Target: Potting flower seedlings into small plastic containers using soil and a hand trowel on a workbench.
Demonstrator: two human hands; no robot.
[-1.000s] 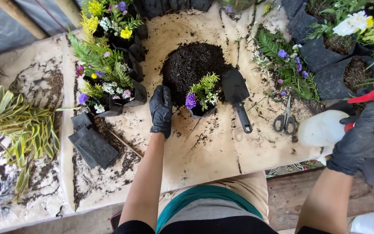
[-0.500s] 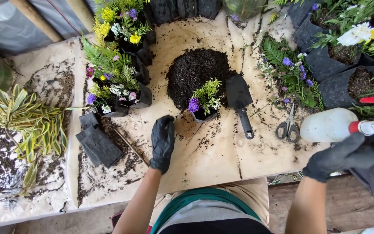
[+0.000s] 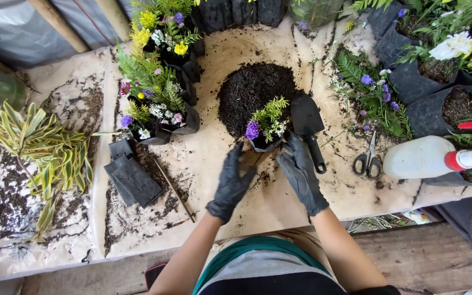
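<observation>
Head view: left hand [image 3: 230, 186] and right hand [image 3: 300, 173], gloved, fingers spread, closing around but not yet gripping small planted bag [image 3: 265, 139] beside soil heap [image 3: 252, 95] on tabletop [image 3: 214, 158]. Risk: soft bag tipping, spilling soil, bumping trowel [image 3: 308, 123].

Head view, straight down, close
</observation>
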